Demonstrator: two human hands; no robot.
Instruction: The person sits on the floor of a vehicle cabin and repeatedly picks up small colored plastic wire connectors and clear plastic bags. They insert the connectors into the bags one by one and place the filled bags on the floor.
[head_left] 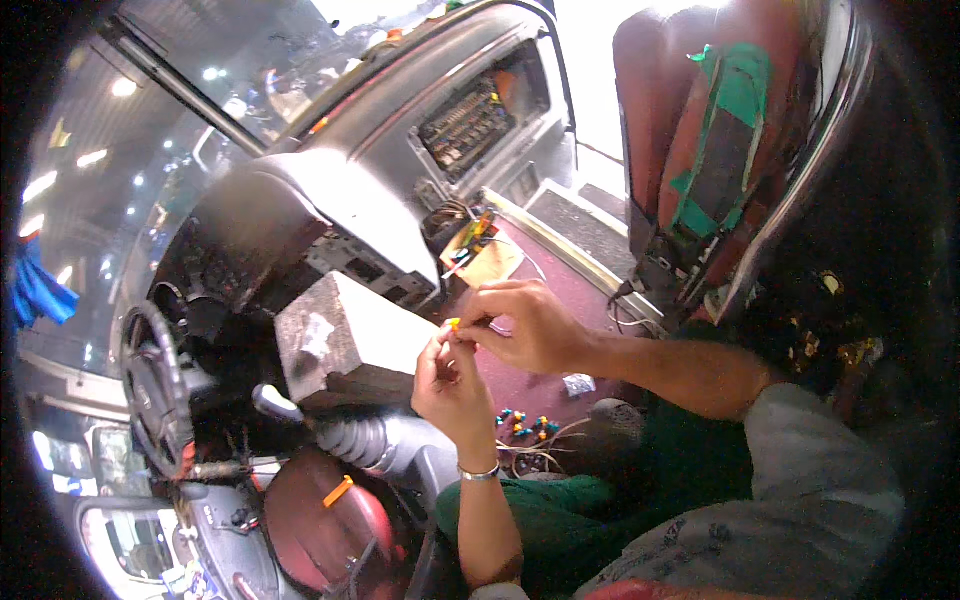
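Observation:
Both hands meet in front of me, fingertips almost touching. A small yellow piece [455,323] sticks up between them, too small to tell its kind. The thumb and fingers of my left hand [452,390] pinch it from below; that wrist wears a metal bracelet [479,472]. From the right, my right hand [535,325] reaches in with thumb and forefinger pressed together at the same piece. Whether the right fingertips hold a separate small part is hidden.
Left of my hands stands a pale block-shaped box [350,335], near a gear lever [277,403] and a steering wheel [155,390]. Tools lie on a cardboard piece [490,262]. Small blue and yellow parts [525,425] and loose wires lie below. An open fuse panel [470,130] is ahead.

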